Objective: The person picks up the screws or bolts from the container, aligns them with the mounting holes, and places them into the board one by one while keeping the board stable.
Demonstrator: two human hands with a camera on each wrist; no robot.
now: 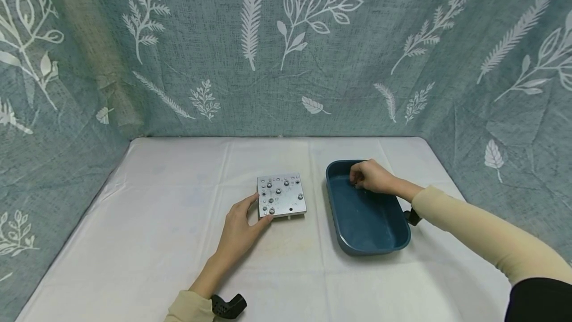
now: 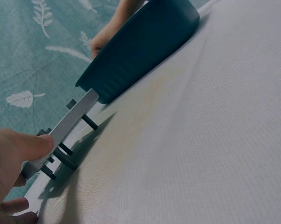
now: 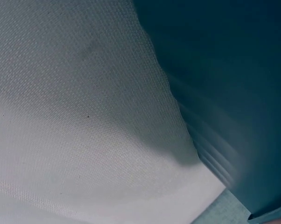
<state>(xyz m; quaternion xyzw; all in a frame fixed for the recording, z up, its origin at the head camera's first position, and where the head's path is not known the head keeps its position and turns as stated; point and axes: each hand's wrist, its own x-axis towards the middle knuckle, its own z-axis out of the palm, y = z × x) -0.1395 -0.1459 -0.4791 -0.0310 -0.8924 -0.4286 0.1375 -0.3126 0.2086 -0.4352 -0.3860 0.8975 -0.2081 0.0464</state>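
A silver metal plate with several holes stands on the white table, with several socket-head screws set in it. In the left wrist view, dark screw shanks stick out below the plate, which sits raised above the cloth. My left hand grips the plate's left side, the thumb at its near corner and a finger further back. My right hand reaches into the far end of a dark blue bin, fingers bent down. A small dark spot shows at its fingertips, too small to identify. The right wrist view shows only the bin's outer wall and cloth.
White cloth covers the table. A green-grey curtain with white leaf prints hangs behind it and along both sides. The bin stands to the right of the plate, with a strip of cloth between them.
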